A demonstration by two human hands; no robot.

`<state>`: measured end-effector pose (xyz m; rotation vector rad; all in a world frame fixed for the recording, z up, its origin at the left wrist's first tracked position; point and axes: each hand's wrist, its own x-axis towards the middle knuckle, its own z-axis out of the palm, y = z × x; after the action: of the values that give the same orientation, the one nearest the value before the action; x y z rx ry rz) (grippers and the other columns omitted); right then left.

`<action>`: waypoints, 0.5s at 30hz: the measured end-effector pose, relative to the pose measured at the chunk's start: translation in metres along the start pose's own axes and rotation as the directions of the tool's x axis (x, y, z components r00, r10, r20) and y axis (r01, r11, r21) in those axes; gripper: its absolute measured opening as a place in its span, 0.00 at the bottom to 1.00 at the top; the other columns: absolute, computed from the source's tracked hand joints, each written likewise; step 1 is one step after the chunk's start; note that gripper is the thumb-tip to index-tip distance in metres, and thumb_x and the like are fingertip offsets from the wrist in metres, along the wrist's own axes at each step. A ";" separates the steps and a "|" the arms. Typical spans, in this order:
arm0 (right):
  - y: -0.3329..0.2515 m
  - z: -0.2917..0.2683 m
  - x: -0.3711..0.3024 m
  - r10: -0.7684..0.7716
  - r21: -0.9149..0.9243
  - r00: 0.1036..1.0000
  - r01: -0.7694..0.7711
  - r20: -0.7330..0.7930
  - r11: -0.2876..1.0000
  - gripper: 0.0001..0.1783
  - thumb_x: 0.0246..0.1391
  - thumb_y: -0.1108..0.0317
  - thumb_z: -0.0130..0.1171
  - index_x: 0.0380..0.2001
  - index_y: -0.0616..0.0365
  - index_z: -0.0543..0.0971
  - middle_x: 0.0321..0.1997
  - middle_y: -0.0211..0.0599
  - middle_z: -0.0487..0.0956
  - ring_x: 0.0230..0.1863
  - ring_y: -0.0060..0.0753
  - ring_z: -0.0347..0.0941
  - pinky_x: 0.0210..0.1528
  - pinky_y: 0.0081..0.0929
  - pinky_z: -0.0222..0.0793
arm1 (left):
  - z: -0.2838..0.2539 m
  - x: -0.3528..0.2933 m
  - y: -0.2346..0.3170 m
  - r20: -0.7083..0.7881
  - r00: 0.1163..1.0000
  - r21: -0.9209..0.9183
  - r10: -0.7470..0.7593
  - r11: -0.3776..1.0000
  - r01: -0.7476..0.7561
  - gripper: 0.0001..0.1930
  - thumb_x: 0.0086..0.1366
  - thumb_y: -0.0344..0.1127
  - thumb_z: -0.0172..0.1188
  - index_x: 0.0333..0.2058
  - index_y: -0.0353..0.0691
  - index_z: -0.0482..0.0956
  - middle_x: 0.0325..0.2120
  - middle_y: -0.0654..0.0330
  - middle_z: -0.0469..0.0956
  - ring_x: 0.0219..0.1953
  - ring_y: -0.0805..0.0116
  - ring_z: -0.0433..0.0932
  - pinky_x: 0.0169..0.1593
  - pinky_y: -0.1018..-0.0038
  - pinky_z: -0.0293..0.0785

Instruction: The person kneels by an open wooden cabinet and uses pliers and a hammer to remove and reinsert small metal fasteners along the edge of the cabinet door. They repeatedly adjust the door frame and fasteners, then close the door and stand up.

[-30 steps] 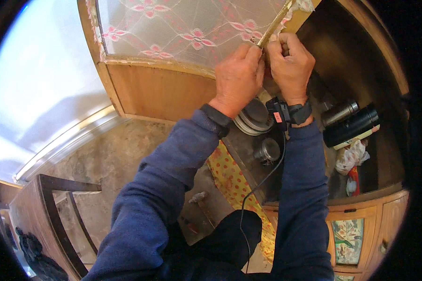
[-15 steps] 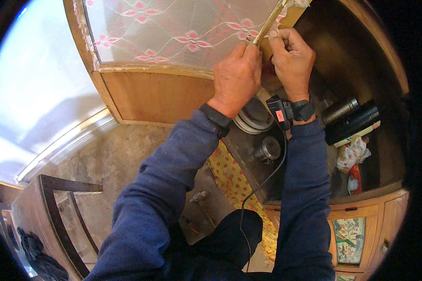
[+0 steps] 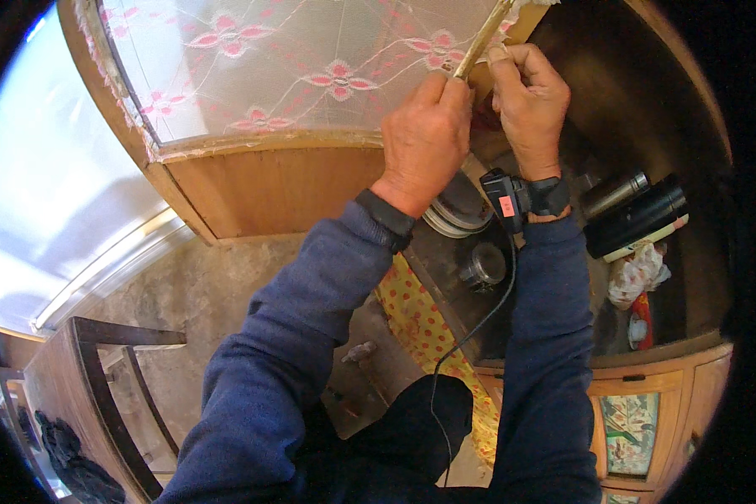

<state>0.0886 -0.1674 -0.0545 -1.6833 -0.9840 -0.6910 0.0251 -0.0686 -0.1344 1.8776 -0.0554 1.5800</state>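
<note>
A wooden cabinet door (image 3: 269,191) hangs open, its upper panel covered by a pale lace-like fabric (image 3: 252,80) with pink flowers. My left hand (image 3: 424,143) is closed, its fingertips pinching the narrow wooden edge (image 3: 484,40) of the door. Just right of it, my right hand (image 3: 529,105) is closed too, thumb and forefinger pinched at a frayed, whitish bit of the fabric along that edge. The other fingers curl into the palm. A black device (image 3: 502,200) with a cable is strapped to my right wrist.
Inside the cabinet are stacked plates (image 3: 458,220), a glass jar (image 3: 484,266), dark cylinders (image 3: 638,220) and a plastic bag (image 3: 638,275). A yellow patterned cloth (image 3: 420,311) hangs along its front. A hammer (image 3: 359,353) lies below; a wooden stool (image 3: 101,370) stands left.
The door's far side has shifted left and slightly down in view. My right hand has moved a little to the right, while my left hand keeps its hold on the door edge.
</note>
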 end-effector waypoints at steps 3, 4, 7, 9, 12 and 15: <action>0.002 0.002 0.003 -0.002 -0.012 1.000 0.002 0.001 1.000 0.08 0.60 0.68 0.66 0.32 0.62 0.82 0.22 0.20 0.76 0.26 0.10 0.65 0.28 0.18 0.65 | 0.000 0.003 -0.003 0.041 0.999 0.020 0.006 1.000 -0.006 0.05 0.65 0.31 0.60 0.32 0.41 0.73 0.30 0.56 0.73 0.32 0.50 0.79 0.31 0.57 0.75; 0.001 0.002 0.003 -0.008 -0.018 1.000 0.008 0.005 1.000 0.08 0.60 0.67 0.66 0.32 0.62 0.82 0.22 0.20 0.76 0.26 0.10 0.65 0.28 0.18 0.66 | -0.001 0.003 -0.003 0.044 0.999 0.024 0.015 1.000 -0.016 0.05 0.64 0.31 0.60 0.32 0.41 0.73 0.30 0.55 0.73 0.32 0.50 0.79 0.31 0.58 0.75; -0.003 0.003 0.002 -0.006 -0.061 1.000 0.007 0.019 0.998 0.08 0.60 0.67 0.66 0.32 0.61 0.82 0.21 0.23 0.77 0.25 0.11 0.66 0.27 0.20 0.66 | -0.004 0.002 0.000 0.050 0.999 0.030 0.011 0.999 -0.013 0.05 0.62 0.30 0.61 0.33 0.41 0.72 0.31 0.55 0.74 0.33 0.51 0.79 0.32 0.58 0.76; -0.008 0.002 0.001 -0.036 -0.109 0.999 0.039 0.034 0.993 0.08 0.59 0.67 0.66 0.32 0.61 0.82 0.21 0.25 0.77 0.25 0.11 0.66 0.27 0.21 0.67 | -0.007 0.001 0.002 0.056 0.998 0.045 0.012 0.999 -0.015 0.06 0.61 0.29 0.61 0.33 0.41 0.72 0.31 0.55 0.74 0.33 0.51 0.79 0.32 0.58 0.76; -0.012 0.001 0.000 -0.081 -0.138 0.996 0.087 0.046 0.987 0.08 0.59 0.67 0.65 0.32 0.62 0.82 0.20 0.28 0.78 0.24 0.11 0.67 0.27 0.22 0.67 | -0.011 0.001 0.002 0.067 0.997 0.069 0.039 0.997 -0.044 0.06 0.60 0.29 0.61 0.34 0.41 0.72 0.32 0.55 0.74 0.33 0.50 0.79 0.32 0.58 0.76; -0.010 -0.001 -0.002 -0.094 -0.141 0.993 0.103 0.064 0.985 0.08 0.59 0.68 0.65 0.31 0.62 0.81 0.20 0.29 0.78 0.24 0.12 0.67 0.26 0.23 0.68 | -0.012 -0.003 0.004 0.074 0.996 0.075 0.044 0.996 -0.049 0.06 0.60 0.29 0.62 0.33 0.41 0.73 0.32 0.55 0.74 0.32 0.50 0.79 0.32 0.57 0.76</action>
<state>0.0789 -0.1670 -0.0510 -1.7980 -1.0853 -0.7996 0.0126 -0.0668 -0.1343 2.0068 -0.0714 1.5646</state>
